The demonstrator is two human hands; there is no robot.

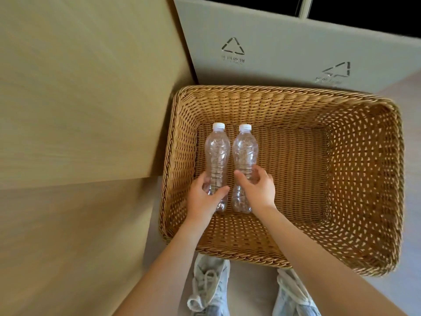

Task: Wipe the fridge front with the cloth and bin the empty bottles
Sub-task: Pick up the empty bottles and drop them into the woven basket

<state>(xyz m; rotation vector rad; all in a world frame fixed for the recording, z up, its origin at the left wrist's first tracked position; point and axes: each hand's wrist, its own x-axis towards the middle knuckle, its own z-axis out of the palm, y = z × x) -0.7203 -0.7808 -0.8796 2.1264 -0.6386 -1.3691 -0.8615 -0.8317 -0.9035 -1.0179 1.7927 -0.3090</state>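
Two clear empty plastic bottles with white caps lie side by side on the floor of a wicker basket (364,156), caps pointing away from me. My left hand (205,197) grips the lower half of the left bottle (217,149), fingers and thumb curled round it. My right hand (257,188) is wrapped round the lower half of the right bottle (245,149). No cloth and no fridge front are in view.
A grey cardboard box (273,53) printed with recycling triangles stands just behind the basket. A tall wood-grain panel (79,110) fills the left side. My two pale sneakers (207,286) stand on the floor in front of the basket.
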